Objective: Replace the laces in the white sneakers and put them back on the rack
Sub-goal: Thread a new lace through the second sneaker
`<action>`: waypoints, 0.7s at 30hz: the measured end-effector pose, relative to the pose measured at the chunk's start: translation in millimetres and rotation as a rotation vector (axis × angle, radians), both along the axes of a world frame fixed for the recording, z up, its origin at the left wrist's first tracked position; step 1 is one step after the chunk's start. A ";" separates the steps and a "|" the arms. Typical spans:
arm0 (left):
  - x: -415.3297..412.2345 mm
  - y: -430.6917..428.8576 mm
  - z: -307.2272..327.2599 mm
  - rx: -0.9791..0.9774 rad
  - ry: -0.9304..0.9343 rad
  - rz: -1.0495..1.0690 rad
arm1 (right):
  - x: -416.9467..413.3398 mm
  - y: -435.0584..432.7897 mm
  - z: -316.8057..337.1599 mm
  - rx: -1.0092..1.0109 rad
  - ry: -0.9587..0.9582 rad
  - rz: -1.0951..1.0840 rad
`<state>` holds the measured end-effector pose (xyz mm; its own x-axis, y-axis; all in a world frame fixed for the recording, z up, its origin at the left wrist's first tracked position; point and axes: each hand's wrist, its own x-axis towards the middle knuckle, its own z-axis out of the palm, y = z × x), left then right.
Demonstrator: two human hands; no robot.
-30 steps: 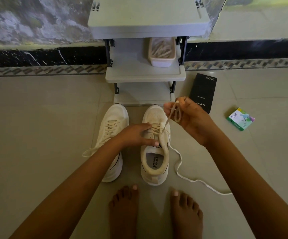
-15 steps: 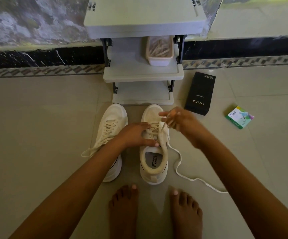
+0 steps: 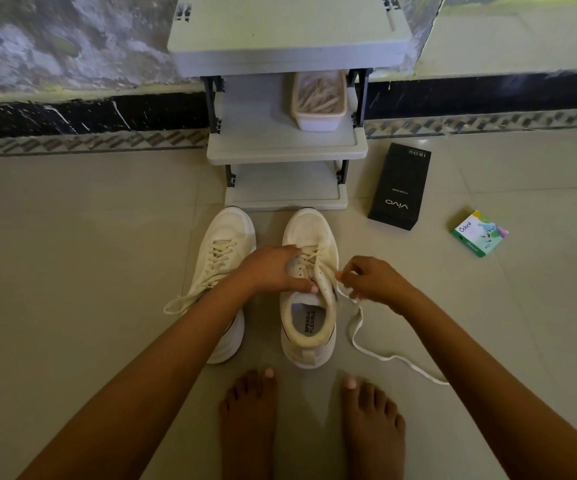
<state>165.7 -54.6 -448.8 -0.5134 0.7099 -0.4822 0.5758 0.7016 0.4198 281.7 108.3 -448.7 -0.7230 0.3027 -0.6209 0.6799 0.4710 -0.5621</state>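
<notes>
Two white sneakers stand side by side on the floor, toes toward the grey shoe rack (image 3: 285, 150). The left sneaker (image 3: 223, 271) is laced, one lace end trailing left. My left hand (image 3: 273, 268) presses on the tongue and eyelets of the right sneaker (image 3: 309, 327). Beside that shoe's right edge, my right hand (image 3: 372, 280) pinches its cream lace (image 3: 359, 337), whose loose end trails across the floor to the right.
A white tub of laces (image 3: 319, 100) sits on the rack's middle shelf. A black phone box (image 3: 399, 187) and a small green box (image 3: 479, 233) lie on the floor to the right. My bare feet (image 3: 311, 420) are just behind the shoes.
My right hand has come down from above the shoe's toe to its right side, still holding the lace. My left hand has stayed on the shoe.
</notes>
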 end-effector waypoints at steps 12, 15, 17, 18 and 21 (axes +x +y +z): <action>-1.7 -2.5 -4.2 0.013 -0.003 -0.012 | -21.0 -8.4 0.1 0.037 0.276 -0.066; -2.1 -3.1 -3.1 0.025 -0.026 0.000 | -24.1 5.2 35.9 -0.370 0.257 -0.302; -1.7 -3.3 -2.0 0.013 -0.032 -0.001 | -24.7 14.4 61.6 -0.517 0.335 -0.344; -1.7 -3.1 -1.0 0.001 -0.034 -0.003 | -24.6 17.9 73.0 -0.591 0.383 -0.355; -2.5 -2.4 8.5 0.003 -0.079 -0.009 | -25.1 19.1 95.8 -0.779 0.505 -0.354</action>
<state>163.2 -57.0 -440.3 -0.4673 0.7158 -0.5189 0.5473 0.6952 0.4660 256.7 127.4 -352.9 -0.9044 0.1906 -0.3818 0.3052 -0.3363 -0.8909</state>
